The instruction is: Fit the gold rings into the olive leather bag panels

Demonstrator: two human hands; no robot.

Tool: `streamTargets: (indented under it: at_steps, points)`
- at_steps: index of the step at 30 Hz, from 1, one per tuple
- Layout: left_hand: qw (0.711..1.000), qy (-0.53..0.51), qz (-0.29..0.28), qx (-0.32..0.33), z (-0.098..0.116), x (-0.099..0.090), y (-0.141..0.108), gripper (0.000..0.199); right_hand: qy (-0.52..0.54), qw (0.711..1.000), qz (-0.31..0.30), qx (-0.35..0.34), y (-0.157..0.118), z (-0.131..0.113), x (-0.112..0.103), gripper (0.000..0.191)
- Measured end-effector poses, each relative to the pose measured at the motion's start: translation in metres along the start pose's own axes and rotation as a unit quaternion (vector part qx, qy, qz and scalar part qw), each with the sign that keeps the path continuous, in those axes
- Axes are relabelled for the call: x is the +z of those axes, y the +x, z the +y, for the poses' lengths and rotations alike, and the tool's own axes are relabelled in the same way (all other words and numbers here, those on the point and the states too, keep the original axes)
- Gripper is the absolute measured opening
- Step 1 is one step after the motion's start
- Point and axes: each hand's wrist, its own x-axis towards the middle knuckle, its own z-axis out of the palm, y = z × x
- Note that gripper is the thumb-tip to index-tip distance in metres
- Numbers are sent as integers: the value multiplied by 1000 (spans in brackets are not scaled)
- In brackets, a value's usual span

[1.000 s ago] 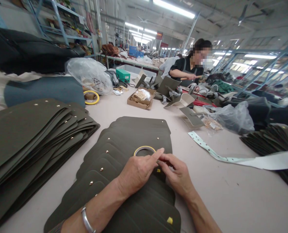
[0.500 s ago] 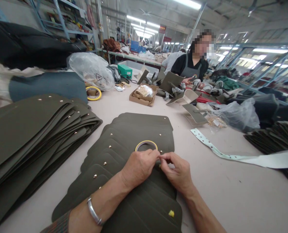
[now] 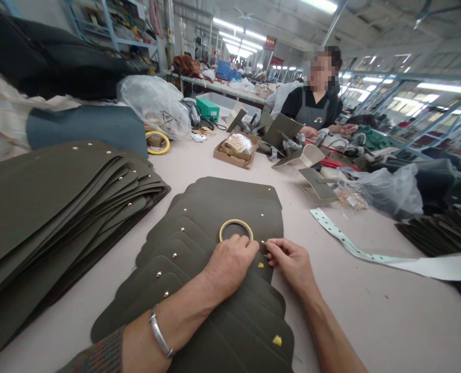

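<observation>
A stack of dark olive panels, fanned out with small gold studs, lies in front of me. My left hand is closed on the near side of a yellow-edged roll of tape, whose lower part it hides. My right hand pinches thumb and forefinger beside a gold stud at the stack's right edge; what sits between the fingertips is too small to make out. A yellow scrap is on the panels between the hands. Another yellow scrap lies nearer to me.
More olive panels are piled at left, near a second tape roll. Behind the stack stands a cardboard box with gold beads. A pale dotted strip runs along the right. Across the table, a person works among panels and plastic wrap.
My hands have moved apart: the right one a little to the right, the left one slightly left with the tape roll. A yellow scrap between them now shows more clearly. The view shifted slightly.
</observation>
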Motion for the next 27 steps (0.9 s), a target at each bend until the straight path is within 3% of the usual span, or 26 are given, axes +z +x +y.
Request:
streamTargets:
  at_steps: [4, 11, 17, 21, 27]
  points:
    - [1000, -5, -17, 5, 1, 1, 1, 11, -103, 993, -1, -49, -3, 1, 5, 29]
    - [1000, -15, -20, 7, 3, 3, 2, 12, -254, 952, 43, -164, 0, -2, 18, 18]
    - [1000, -18, -14, 2, 1, 2, 0, 12, -271, 947, 85, -151, 1, 2, 15, 24]
    - [1000, -22, -18, 0, 0, 1, 0, 12, -233, 957, 52, -167, -4, 8, 7, 20]
    - [999, -23, -30, -2, 0, 0, 1, 14, -316, 922, 54, -219, -3, 8, 13, 22]
